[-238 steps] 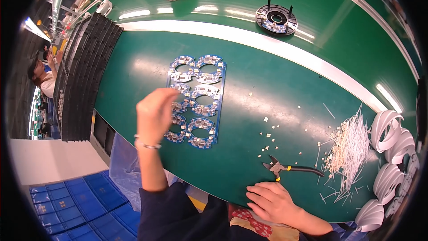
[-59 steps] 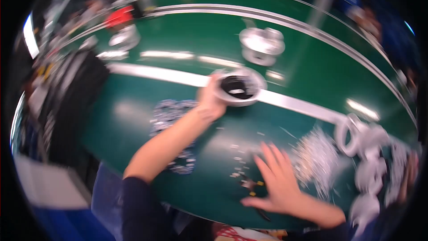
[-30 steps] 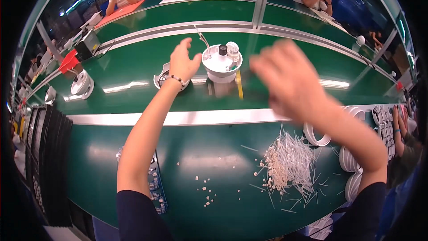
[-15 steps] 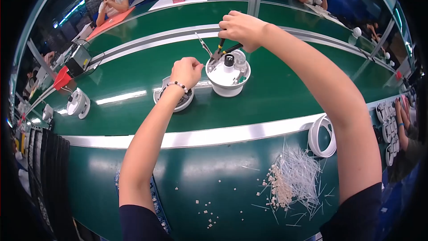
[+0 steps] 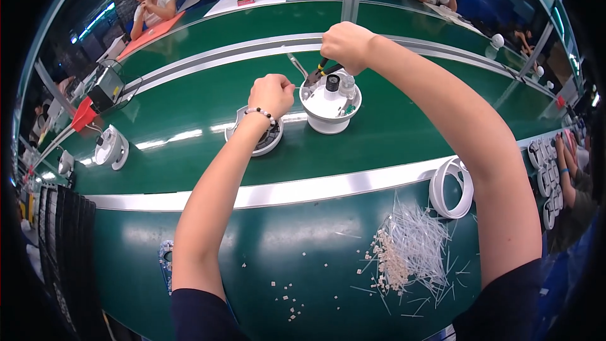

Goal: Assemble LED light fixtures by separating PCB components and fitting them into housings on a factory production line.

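My right hand (image 5: 349,48) is closed round the handles of cutting pliers (image 5: 314,78), dark with yellow bands. Their jaws reach into the left side of an open white round housing (image 5: 330,127), which stands upright on the green bench. Inside the housing sit a black cylinder (image 5: 332,83) and a clear part (image 5: 347,86). My left hand (image 5: 271,96) is pinched just left of the rim; what its fingertips hold is too small to make out. Below that wrist, partly covered, lies a second white shell (image 5: 270,148) with dark parts inside. A slim pale strip (image 5: 295,63) sticks up beside the pliers.
Nearer me lie a heap of clear cable ties (image 5: 416,243) and small cream pieces (image 5: 388,262). A white ring (image 5: 435,196) stands at right, and a blue circuit board (image 5: 165,265) is partly behind my left forearm. Black trays (image 5: 60,233) are stacked left. Two people sit across the bench.
Both hands, the pliers and the housing appear slightly further right in the picture, while much of the background has shifted left. The pliers stay at the housing's left side.
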### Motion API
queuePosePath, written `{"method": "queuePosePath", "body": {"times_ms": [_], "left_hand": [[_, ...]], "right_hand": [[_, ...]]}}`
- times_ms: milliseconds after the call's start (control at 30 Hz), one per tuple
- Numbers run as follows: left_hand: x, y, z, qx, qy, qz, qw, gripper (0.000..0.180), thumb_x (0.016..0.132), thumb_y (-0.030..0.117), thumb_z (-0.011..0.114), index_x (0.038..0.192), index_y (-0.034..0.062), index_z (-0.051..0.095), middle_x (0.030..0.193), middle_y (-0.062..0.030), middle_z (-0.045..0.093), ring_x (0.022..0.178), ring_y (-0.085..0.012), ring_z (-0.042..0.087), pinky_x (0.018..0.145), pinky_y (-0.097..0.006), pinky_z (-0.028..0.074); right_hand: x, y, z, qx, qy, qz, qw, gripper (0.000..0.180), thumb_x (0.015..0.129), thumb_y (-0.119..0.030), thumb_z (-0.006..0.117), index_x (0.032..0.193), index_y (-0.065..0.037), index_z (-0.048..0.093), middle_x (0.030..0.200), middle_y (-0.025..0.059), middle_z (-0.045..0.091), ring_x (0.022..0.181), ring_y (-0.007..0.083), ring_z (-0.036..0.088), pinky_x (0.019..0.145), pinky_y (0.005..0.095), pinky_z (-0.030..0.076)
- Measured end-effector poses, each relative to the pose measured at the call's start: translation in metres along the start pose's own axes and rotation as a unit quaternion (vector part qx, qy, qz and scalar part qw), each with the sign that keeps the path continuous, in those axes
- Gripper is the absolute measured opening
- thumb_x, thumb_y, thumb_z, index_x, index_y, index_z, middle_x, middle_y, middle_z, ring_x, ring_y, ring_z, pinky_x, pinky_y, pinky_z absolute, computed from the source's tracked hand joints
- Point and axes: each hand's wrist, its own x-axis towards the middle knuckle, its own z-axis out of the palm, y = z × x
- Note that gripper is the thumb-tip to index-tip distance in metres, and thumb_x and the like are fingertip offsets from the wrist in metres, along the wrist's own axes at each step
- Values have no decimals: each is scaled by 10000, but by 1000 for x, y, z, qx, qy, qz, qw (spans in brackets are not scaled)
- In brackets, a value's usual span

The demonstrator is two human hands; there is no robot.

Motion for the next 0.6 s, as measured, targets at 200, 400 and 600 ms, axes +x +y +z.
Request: {"method": "queuePosePath", "body": {"times_ms": [200, 400, 600], "left_hand": [[-40, 41, -10, -246, -40, 62, 966, 182, 834, 163, 604, 779, 4, 675, 690, -62, 677, 612, -107, 633, 587, -252, 503], [-85, 93, 5, -159, -498, -135, 842, 757, 862, 622, 421, 1057, -91, 583, 895, -176, 667, 623, -205, 660, 587, -314, 545], [-47, 95, 100, -649, -162, -341, 660, 554, 905, 353, 483, 1288, -6, 305, 1118, -204, 510, 947, -292, 597, 793, -379, 528]], "right_hand": [[-43, 47, 24, 47, 203, 111, 972, 361, 537, -49, 690, 895, -77, 650, 806, 91, 601, 811, 285, 602, 680, 379, 501], [-86, 58, -1, 53, 252, 206, 944, 482, 554, -76, 699, 1033, -73, 640, 897, 94, 621, 880, 270, 604, 749, 354, 508], [-93, 41, -21, 46, 274, 186, 942, 492, 530, -102, 713, 1019, -97, 654, 879, 80, 633, 864, 258, 620, 750, 349, 524]]}}
